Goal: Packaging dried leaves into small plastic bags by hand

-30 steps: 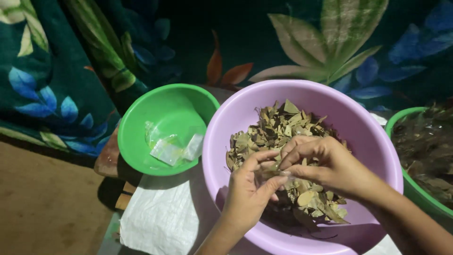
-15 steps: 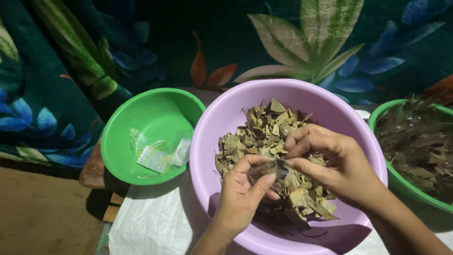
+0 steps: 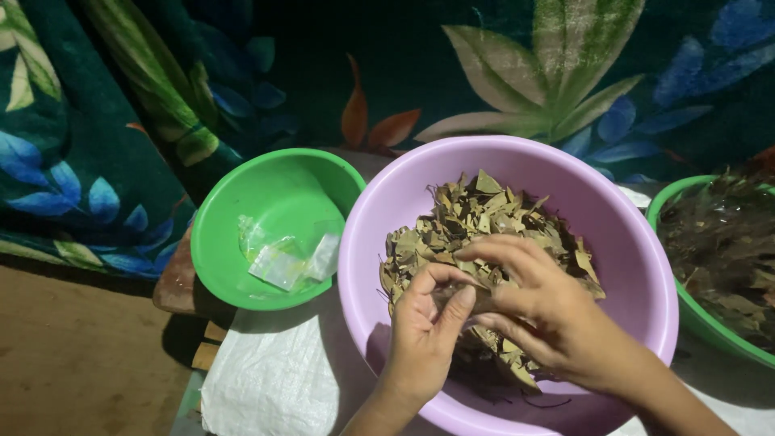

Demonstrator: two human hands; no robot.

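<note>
Head view, both hands (image 3: pixel 484 311) together pinching dried leaves (image 3: pixel 476 222), over purple basin (image 3: pixel 646 266)

right green bowl (image 3: pixel 714 323) cropped (edge), pinched item hidden

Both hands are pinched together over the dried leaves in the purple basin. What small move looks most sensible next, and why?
Probably lift the pinch clear of the pile. The left hand and right hand meet over the dried leaves in the purple basin, fingertips closed on something small between them; what it is cannot be told. The green bowl holding small clear bags sits just left.
</note>
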